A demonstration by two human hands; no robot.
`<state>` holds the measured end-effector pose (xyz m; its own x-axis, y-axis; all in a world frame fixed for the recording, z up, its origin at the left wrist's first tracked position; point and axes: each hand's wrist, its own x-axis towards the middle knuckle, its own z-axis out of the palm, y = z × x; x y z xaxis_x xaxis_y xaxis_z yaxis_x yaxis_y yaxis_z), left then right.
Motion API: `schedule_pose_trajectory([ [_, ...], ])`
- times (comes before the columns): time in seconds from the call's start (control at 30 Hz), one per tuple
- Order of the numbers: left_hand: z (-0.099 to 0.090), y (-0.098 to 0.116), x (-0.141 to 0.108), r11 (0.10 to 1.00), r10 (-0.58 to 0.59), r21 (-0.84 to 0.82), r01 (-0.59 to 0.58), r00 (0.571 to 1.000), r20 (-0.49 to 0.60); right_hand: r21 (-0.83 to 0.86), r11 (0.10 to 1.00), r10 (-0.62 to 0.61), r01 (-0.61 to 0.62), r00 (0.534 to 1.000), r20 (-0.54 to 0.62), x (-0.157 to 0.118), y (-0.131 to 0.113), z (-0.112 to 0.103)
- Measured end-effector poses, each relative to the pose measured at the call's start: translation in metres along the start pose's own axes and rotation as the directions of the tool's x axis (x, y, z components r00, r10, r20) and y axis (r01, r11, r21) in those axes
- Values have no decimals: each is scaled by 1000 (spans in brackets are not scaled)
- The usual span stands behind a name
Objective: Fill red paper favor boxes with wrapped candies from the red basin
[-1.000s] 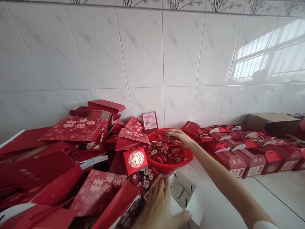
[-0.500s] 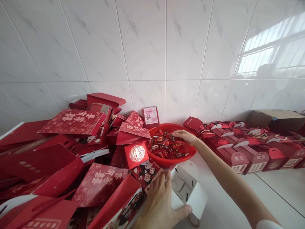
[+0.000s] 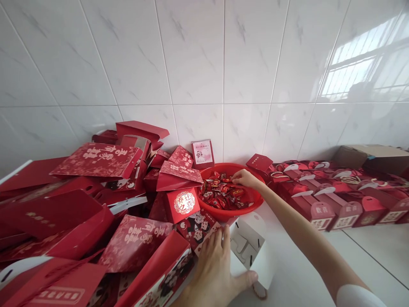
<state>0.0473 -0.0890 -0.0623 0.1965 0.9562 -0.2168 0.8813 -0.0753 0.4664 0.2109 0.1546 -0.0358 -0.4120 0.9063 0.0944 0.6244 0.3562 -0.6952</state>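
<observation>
My left hand [image 3: 213, 266] grips a small gift box [image 3: 264, 262], white inside, with its top open. The fingers lie along its left side and the thumb reaches across its near edge. Inside the box, only white flaps and dark slots show. Beyond it, a round red plastic basin [image 3: 220, 214] holds many wrapped candies [image 3: 220, 198], mostly red. My right hand [image 3: 248, 179] is over the basin's right part, its fingers curled and pinching at the candies. The fingertips are partly hidden, so how many candies are between them cannot be made out.
A heap of red printed gift boxes [image 3: 137, 243] fills the left side. Closed red boxes with handles [image 3: 322, 209] stand in rows at the right, a cardboard box [image 3: 373, 154] behind them. A pink card box [image 3: 203, 152] leans on the tiled wall [image 3: 198, 68].
My right hand's fingers have curled in more tightly over the candies, and its wrist has lifted slightly. My left hand keeps its place on the open box. The view has shifted a little.
</observation>
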Motion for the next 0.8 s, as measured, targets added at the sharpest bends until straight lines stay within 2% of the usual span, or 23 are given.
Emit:
schedule_pose_trajectory([
  [0.07,-1,1,0,1000,-11,6,10,1000,16,-86,996,-12,12,1000,6,13,-6,6],
  [0.23,-3,4,-1,1000,-23,8,23,999,31,-274,962,36,9,987,156,41,-27,38],
  [0.37,-1,3,0,1000,-29,-8,29,999,28,-313,950,89,-19,973,212,52,-34,54],
  [0.47,0,2,1,1000,-17,-14,17,1000,25,-201,979,64,-13,967,247,53,-31,43],
  [0.6,2,0,1,998,-29,-52,29,1000,5,46,999,15,-30,959,285,44,-23,19],
  [0.8,1,-1,1,1000,-20,-17,20,1000,21,355,925,31,-135,959,283,21,-13,9],
])
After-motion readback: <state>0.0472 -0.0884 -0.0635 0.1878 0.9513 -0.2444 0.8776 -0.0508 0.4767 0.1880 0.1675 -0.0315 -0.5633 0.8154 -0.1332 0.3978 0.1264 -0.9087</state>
